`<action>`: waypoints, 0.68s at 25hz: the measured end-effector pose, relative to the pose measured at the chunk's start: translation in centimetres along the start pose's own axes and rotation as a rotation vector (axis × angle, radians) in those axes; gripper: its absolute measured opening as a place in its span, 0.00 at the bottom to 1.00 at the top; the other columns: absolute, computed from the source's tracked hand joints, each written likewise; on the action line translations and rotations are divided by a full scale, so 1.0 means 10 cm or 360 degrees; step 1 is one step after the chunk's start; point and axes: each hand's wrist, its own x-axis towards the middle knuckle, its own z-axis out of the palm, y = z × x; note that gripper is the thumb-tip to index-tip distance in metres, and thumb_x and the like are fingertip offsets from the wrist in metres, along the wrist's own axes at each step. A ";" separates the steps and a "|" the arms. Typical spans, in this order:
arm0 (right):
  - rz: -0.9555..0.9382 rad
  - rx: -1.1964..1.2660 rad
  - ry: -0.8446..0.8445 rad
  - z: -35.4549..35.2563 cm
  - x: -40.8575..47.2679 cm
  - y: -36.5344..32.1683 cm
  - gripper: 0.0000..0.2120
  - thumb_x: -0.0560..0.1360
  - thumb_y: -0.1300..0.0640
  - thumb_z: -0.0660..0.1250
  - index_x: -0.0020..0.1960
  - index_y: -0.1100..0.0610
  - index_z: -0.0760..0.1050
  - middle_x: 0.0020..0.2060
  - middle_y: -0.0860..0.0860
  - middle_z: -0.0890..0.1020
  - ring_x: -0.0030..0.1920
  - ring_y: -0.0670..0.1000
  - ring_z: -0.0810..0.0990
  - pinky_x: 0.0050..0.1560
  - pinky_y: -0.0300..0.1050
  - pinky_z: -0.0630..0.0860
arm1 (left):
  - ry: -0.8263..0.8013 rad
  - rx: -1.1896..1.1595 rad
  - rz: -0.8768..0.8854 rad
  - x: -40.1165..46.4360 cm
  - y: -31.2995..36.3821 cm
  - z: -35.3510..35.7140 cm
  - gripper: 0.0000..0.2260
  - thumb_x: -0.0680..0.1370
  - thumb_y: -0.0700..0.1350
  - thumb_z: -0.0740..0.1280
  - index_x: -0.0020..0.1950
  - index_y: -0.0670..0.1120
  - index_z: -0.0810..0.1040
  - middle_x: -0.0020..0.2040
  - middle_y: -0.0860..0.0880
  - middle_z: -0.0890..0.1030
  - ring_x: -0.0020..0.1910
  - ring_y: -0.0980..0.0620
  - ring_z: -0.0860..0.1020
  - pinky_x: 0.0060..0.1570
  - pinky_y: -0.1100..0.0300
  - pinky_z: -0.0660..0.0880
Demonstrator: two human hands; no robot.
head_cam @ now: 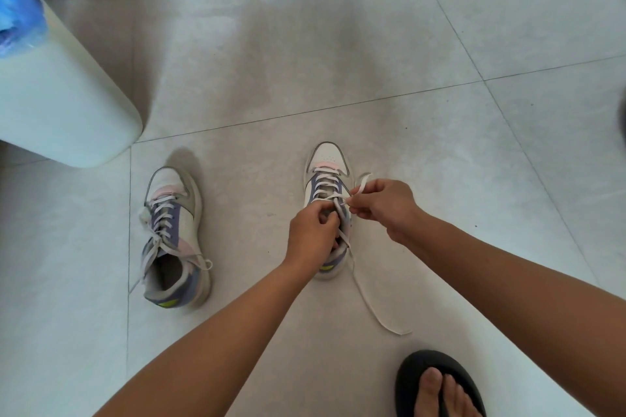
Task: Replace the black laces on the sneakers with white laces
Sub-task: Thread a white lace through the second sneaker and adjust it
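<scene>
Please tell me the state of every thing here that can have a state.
left sneaker: white lace threaded, ends loose, untied
right sneaker: white lace threaded, being worked on
white lace: one end trails on the floor
left hand: fingers curled at the right sneaker's upper eyelets
right hand: pinches the lace end

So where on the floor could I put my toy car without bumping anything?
Bare tile lies between the left white-and-purple sneaker and the right sneaker, and a wide patch beyond both toes. It is crowded at the right sneaker, where the left hand and right hand work the white lace, which trails toward the black sandal.
</scene>
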 end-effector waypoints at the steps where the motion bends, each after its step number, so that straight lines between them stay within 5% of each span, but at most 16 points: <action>1: 0.0001 -0.0035 -0.0005 -0.01 0.02 -0.01 0.08 0.67 0.71 0.73 0.37 0.61 0.77 0.30 0.55 0.79 0.28 0.49 0.78 0.29 0.34 0.76 | 0.0002 -0.0009 0.0003 0.00 0.00 0.00 0.07 0.77 0.40 0.63 0.48 0.50 0.80 0.38 0.45 0.81 0.37 0.45 0.80 0.41 0.51 0.79; 9: 0.0076 -0.0049 -0.0232 0.01 0.09 0.03 0.07 0.68 0.68 0.74 0.35 0.60 0.78 0.32 0.53 0.80 0.31 0.46 0.76 0.34 0.36 0.73 | 0.0002 0.0059 0.0063 0.00 -0.04 0.03 0.08 0.79 0.40 0.62 0.50 0.46 0.81 0.41 0.47 0.82 0.38 0.49 0.80 0.39 0.62 0.76; 12: 0.0258 0.0130 -0.0366 0.02 0.07 0.09 0.05 0.69 0.65 0.73 0.41 0.60 0.78 0.34 0.51 0.79 0.34 0.45 0.74 0.36 0.38 0.69 | 0.0052 0.0115 0.0096 0.01 -0.05 0.05 0.07 0.79 0.40 0.62 0.45 0.42 0.80 0.39 0.44 0.81 0.38 0.46 0.80 0.40 0.58 0.76; 15: 0.0193 0.0013 -0.0407 -0.02 0.00 0.24 0.20 0.69 0.60 0.75 0.56 0.57 0.70 0.40 0.50 0.77 0.38 0.46 0.76 0.37 0.40 0.72 | 0.0137 0.0138 0.0200 -0.03 -0.08 0.05 0.07 0.78 0.39 0.63 0.41 0.41 0.76 0.36 0.46 0.78 0.37 0.47 0.77 0.38 0.59 0.73; 17: 0.0054 -0.0216 -0.0316 -0.02 -0.06 0.34 0.23 0.69 0.57 0.75 0.57 0.56 0.66 0.38 0.50 0.75 0.37 0.47 0.75 0.35 0.39 0.73 | 0.0169 0.0196 0.0347 -0.07 -0.09 0.01 0.08 0.78 0.38 0.62 0.39 0.42 0.73 0.35 0.48 0.76 0.35 0.49 0.74 0.35 0.66 0.68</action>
